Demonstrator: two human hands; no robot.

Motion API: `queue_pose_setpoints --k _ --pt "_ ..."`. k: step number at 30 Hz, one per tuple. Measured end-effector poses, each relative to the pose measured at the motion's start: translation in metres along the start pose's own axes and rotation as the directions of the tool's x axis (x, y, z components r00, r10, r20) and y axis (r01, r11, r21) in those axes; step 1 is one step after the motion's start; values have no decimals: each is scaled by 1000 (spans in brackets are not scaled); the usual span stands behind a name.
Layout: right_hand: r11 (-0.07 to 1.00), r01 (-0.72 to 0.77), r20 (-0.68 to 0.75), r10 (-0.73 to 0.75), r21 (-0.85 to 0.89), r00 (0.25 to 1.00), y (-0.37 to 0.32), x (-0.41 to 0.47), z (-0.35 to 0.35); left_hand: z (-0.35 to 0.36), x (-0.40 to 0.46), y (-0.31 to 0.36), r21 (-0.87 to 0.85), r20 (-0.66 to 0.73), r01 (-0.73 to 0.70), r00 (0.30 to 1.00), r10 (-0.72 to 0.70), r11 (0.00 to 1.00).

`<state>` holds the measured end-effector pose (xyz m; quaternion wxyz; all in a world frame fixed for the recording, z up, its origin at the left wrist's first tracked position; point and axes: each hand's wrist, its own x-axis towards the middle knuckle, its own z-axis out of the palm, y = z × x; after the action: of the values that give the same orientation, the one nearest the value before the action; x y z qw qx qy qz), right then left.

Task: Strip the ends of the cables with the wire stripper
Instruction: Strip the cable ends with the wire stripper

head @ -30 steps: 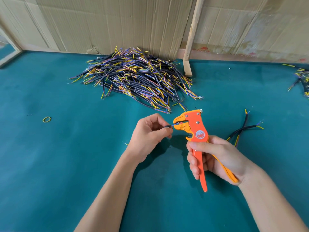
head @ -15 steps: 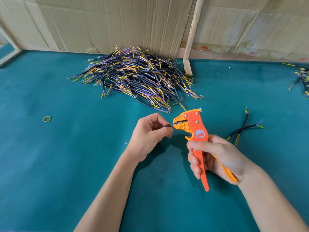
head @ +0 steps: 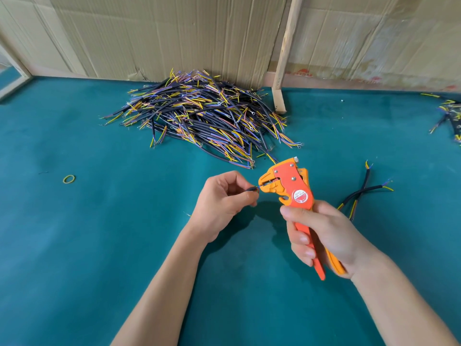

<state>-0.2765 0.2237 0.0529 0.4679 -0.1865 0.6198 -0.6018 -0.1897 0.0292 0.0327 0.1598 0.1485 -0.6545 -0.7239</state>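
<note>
My right hand [head: 321, 236] grips the handles of an orange wire stripper [head: 293, 188], held upright over the teal table with its jaws pointing left. My left hand [head: 222, 201] pinches a short black cable [head: 252, 189] between thumb and fingers. A thin blue core of that cable reaches into the stripper's jaws. Most of the cable is hidden inside my left fist. The two handles sit squeezed close together in my right palm.
A big pile of black cables with yellow, blue and pink ends [head: 204, 116] lies at the back by the cardboard wall. Two crossed cables [head: 361, 193] lie to the right of my right hand. More cables [head: 449, 116] sit at the far right edge. A yellow rubber band [head: 68, 179] lies left. A wooden post [head: 283, 71] stands behind.
My right hand has squeezed the stripper's handles closer together, and the jaws have shut down on the cable's blue core. My left hand has stayed in place.
</note>
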Motion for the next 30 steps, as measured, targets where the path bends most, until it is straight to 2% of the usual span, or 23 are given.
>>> queue_pose_setpoints --k 2,6,8,13,15,21,24,30 --pt "1000 -5 -11 5 25 1000 -1 -1 0 0 0 -1 -3 4 8 1000 -8 1000" --pt "991 -35 99 23 128 995 0 -2 -2 -1 0 -3 -20 -10 3 1000 -3 1000" --pt "977 -21 110 -2 213 994 0 0 -6 -1 0 -4 -27 -26 2 1000 -2 1000" --pt "894 68 -49 -51 443 997 -4 11 -15 0 1 -4 -24 -35 6 999 -7 1000" --pt "878 86 -83 -52 471 995 -7 22 -11 1 0 -5 -7 -17 2 1000 -2 1000" --pt "821 74 -58 -50 567 997 -7 37 -4 3 0 -5 142 48 11 999 -18 990" --pt "823 50 -3 -58 567 998 -3 31 -13 2 0 -4 218 96 15 995 -36 976" --pt "858 9 76 -56 513 996 -4 28 -12 1 -1 -2 241 136 23 989 -57 970"
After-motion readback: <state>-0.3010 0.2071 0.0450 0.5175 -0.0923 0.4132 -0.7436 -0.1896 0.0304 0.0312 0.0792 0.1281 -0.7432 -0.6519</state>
